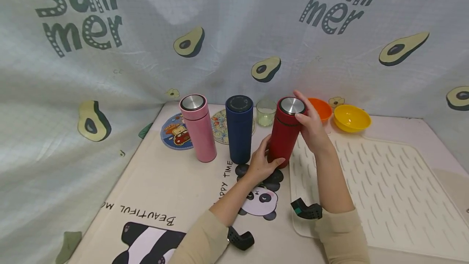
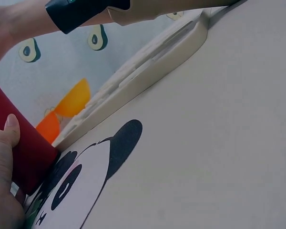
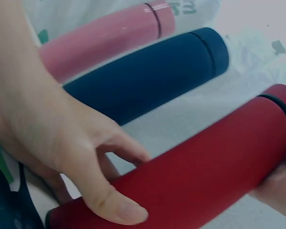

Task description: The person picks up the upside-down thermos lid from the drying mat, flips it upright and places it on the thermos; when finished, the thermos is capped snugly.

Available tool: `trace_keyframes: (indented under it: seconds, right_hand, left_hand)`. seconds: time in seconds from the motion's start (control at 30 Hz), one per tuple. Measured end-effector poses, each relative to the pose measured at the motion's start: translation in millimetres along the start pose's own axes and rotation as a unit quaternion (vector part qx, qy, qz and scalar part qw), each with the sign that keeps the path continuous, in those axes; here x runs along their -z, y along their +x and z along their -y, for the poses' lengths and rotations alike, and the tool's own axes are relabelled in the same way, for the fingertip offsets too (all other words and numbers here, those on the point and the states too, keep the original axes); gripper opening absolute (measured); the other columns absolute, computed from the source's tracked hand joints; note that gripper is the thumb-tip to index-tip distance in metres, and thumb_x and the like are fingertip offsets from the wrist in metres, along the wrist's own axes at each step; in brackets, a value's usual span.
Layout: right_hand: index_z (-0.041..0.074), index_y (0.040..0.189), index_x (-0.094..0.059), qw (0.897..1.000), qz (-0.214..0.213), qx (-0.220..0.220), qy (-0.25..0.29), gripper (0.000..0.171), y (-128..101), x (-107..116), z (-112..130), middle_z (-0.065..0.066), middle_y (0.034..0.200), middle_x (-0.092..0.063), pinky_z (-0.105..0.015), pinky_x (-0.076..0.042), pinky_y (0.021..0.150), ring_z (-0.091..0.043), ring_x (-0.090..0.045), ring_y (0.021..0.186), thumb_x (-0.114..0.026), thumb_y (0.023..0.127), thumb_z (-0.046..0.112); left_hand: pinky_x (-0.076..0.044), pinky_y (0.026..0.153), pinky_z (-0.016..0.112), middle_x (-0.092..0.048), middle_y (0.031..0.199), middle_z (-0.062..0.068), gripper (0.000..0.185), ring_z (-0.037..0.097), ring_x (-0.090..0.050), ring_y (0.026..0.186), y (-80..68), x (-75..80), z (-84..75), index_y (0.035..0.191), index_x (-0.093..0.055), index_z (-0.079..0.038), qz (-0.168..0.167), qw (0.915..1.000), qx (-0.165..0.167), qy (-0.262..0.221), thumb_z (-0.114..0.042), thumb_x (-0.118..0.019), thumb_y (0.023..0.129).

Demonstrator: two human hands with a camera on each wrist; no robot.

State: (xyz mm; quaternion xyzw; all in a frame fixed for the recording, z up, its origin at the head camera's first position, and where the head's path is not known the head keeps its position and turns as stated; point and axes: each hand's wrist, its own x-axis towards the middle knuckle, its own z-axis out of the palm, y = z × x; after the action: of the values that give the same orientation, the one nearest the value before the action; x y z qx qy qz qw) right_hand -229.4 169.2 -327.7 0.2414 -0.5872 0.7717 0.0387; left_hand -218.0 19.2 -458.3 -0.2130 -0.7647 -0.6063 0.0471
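Both hands are on a red thermos (image 1: pixel 284 139) with a steel-topped lid, which leans slightly to the right. My left hand (image 1: pixel 261 166) grips its lower body, thumb across the front. Up at the lid, my right hand (image 1: pixel 311 127) holds the right side, thumb in front and fingers behind. In the left wrist view the base of the red thermos (image 2: pixel 31 162) is right at the tabletop by the panda print. A dark blue thermos (image 1: pixel 239 133) stands upright just left of the red one. Farther left is a pink thermos (image 1: pixel 199 133), also standing.
Behind the bottles sit a clear glass (image 1: pixel 266 113), a blue round coaster (image 1: pixel 174 135) and a patterned coaster (image 1: pixel 220 127). Orange (image 1: pixel 321 109) and yellow (image 1: pixel 352 119) bowls stand at the back right. A ribbed cream mat (image 1: pixel 377 186) covers the right side. A printed curtain (image 1: pixel 227 19) hangs behind.
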Motion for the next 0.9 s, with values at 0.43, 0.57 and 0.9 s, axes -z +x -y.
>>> trace_keyframes:
  seconds: [0.43, 0.57, 0.9]
  right_hand:
    - [0.005, 0.137, -0.034, 0.999, 0.015, 0.009, -0.035, 0.052, -1.7, 4.0, 0.2, -0.009, 0.119, -0.049, -0.025, -0.045, 0.087, -0.022, -0.049, 0.104, -0.055, 0.090, 0.011]
    - [0.009, 0.135, -0.035, 0.999, 0.031, 0.008, -0.039, 0.058, -2.0, 6.8, 0.1, -0.008, 0.119, -0.049, -0.026, -0.045, 0.088, -0.021, -0.049, 0.105, -0.064, 0.086, 0.018]
    - [0.009, 0.132, -0.039, 0.999, 0.016, 0.001, -0.046, 0.052, 1.0, 7.4, 5.9, -0.009, 0.119, -0.048, -0.027, -0.048, 0.085, -0.022, -0.052, 0.102, -0.052, 0.084, -0.005]
  left_hand:
    - [-0.039, 0.097, 0.032, -0.046, 0.134, 0.006, 0.075, 0.018, -0.045, 0.120, 0.6, -1.8, 1.6, 0.141, -0.027, -0.016, -0.001, 1.0000, 0.007, -0.005, -0.015, -0.070, 0.080]
    - [-0.039, 0.097, 0.032, -0.046, 0.134, 0.005, 0.074, 0.017, -0.045, 0.120, -0.2, -2.0, 0.9, 0.141, -0.028, -0.016, 0.001, 1.0000, 0.008, -0.005, -0.014, -0.070, 0.081]
    - [-0.039, 0.097, 0.033, -0.046, 0.134, 0.006, 0.074, 0.018, -0.045, 0.120, 1.0, -3.5, 2.7, 0.141, -0.027, -0.014, -0.001, 1.0000, 0.003, -0.002, -0.015, -0.070, 0.081]
